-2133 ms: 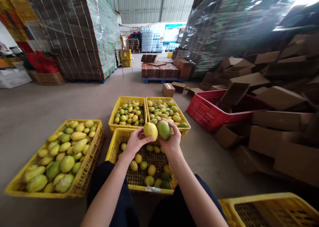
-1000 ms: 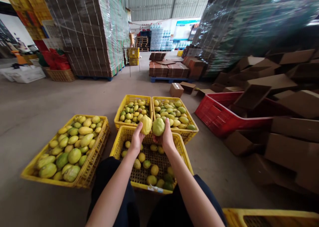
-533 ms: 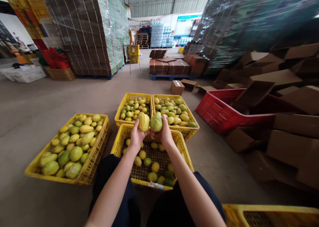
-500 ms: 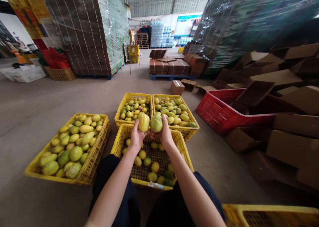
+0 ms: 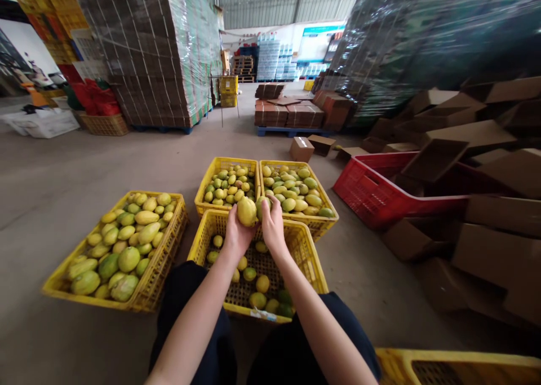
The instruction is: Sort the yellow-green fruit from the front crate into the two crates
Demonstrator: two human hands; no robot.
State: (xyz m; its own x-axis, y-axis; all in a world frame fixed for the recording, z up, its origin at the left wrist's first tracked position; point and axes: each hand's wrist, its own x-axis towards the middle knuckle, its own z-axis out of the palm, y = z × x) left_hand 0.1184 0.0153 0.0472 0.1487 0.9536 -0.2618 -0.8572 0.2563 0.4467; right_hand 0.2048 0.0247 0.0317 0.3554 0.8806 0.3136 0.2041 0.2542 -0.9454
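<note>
My left hand (image 5: 237, 233) is wrapped round a yellow fruit (image 5: 246, 211). Close beside it, my right hand (image 5: 273, 224) grips a greener fruit (image 5: 261, 204), partly covered by its fingers. Both hands are above the near yellow crate (image 5: 313, 261), where several green and yellow fruits lie scattered over the bottom. Two fuller crates stand just beyond, a left one (image 5: 203, 185) and a right one (image 5: 327, 204). A heaped crate (image 5: 169, 249) of larger fruits sits to the left.
A red crate (image 5: 359, 196) and a pile of cardboard boxes (image 5: 499, 249) are at the right. Another yellow crate (image 5: 465, 358) shows at the bottom right. Farther back are flattened cartons (image 5: 304, 116) on a blue pallet and tall wrapped stacks (image 5: 143, 52).
My right hand has turned and moved slightly left, its fingers now covering more of the greener fruit. The yellow fruit has turned in my left hand.
</note>
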